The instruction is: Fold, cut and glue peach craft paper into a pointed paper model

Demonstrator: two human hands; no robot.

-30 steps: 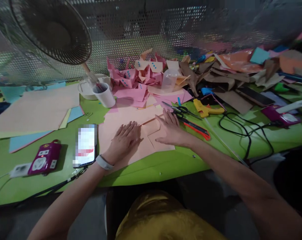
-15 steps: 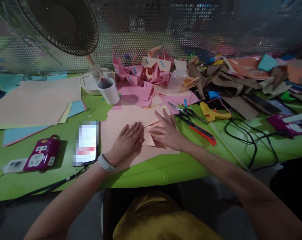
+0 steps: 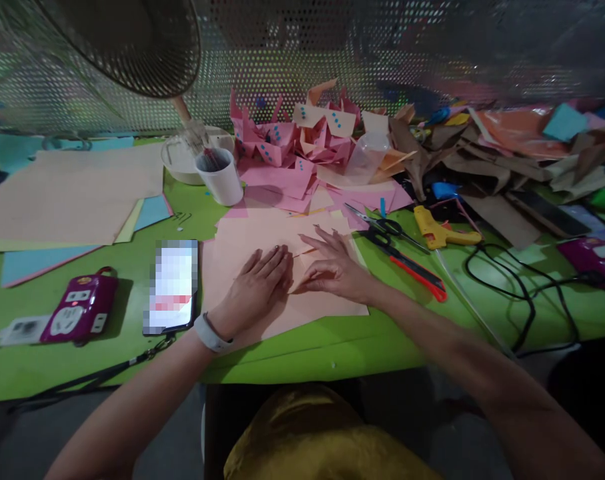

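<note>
Closest to the person there's a mustard-yellow, slightly shiny bit of clothing, then the rounded edge of the lime-green desk [image 3: 302,350]. Both bare forearms reach over that edge, with a pale smooth band on the left wrist.

The left hand [image 3: 255,290] lies flat, palm down, fingers straight and close together, pressing on a sheet of peach paper [image 3: 327,303]. The right hand [image 3: 332,270] is right next to it, fingers loosely spread and a bit curled, tips pushing down on a folded flap of the same matte sheet. Neither hand grips anything, it's all flat pressure. The sheet sits at the front middle of the desk, near the edge.

Left of the paper lies a slim phone [image 3: 172,287] with a lit screen, and further left a glossy magenta power strip [image 3: 79,315].

Right of the hands are scissors [image 3: 382,230] with black loops, a long red-handled tool [image 3: 417,270], a chunky yellow glue gun [image 3: 439,230] and a looping black cable [image 3: 522,293].

Further back: a white paper cup [image 3: 223,177], a spiky heap of folded pink pieces [image 3: 292,143] with blue dots, big flat sheets on the left [image 3: 67,197] and crumpled brown scraps [image 3: 462,163]. Behind it all, a round wire-mesh fan [image 3: 127,40] against perforated metal.
</note>
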